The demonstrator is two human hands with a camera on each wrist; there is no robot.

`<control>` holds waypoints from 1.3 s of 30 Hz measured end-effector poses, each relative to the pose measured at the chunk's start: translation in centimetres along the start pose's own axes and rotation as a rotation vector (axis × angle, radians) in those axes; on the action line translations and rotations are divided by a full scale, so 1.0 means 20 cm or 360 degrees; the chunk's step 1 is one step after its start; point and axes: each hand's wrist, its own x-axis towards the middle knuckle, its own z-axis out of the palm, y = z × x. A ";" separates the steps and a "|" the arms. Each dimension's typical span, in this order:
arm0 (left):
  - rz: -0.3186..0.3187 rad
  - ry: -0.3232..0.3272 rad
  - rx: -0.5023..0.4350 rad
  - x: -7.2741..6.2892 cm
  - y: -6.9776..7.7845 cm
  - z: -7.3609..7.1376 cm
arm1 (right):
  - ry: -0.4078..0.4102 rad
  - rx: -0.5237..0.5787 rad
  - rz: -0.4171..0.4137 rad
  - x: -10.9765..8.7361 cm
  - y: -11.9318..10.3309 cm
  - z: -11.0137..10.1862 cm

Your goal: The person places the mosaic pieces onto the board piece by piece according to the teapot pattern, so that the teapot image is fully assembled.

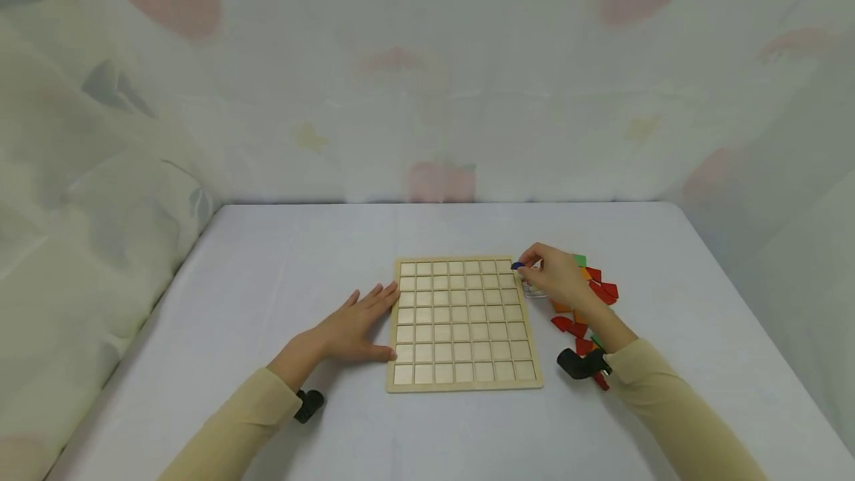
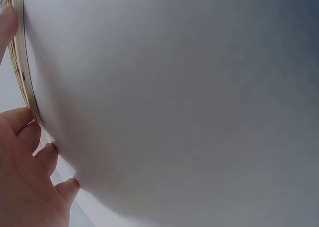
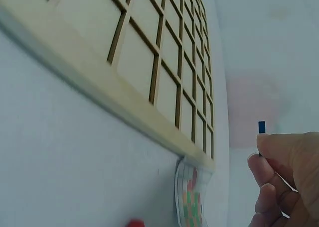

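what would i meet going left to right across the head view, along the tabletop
Left hand → wooden board → blue piece → right hand → rightmost red piece. Pieces overlapping the right hand's span are left out.

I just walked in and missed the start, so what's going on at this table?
A person's left hand rests spread at the left edge of a wooden grid board. Their right hand pinches a small blue piece by the board's upper right corner. No pieces show in the squares. Red, orange and green pieces lie to the right, partly hidden by the right arm, and a sheet with a coloured grid lies beside the board's right edge.
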 end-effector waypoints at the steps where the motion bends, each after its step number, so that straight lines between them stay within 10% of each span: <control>1: 0.0001 -0.0001 0.0000 0.00 0.00 0.00 | -0.0005 0.0005 -0.0010 0.01 -0.01 0.02; 39: -0.0045 -0.0037 -0.0011 -0.01 -0.01 -0.01 | -0.0159 -0.0083 -0.0069 0.22 -0.24 0.39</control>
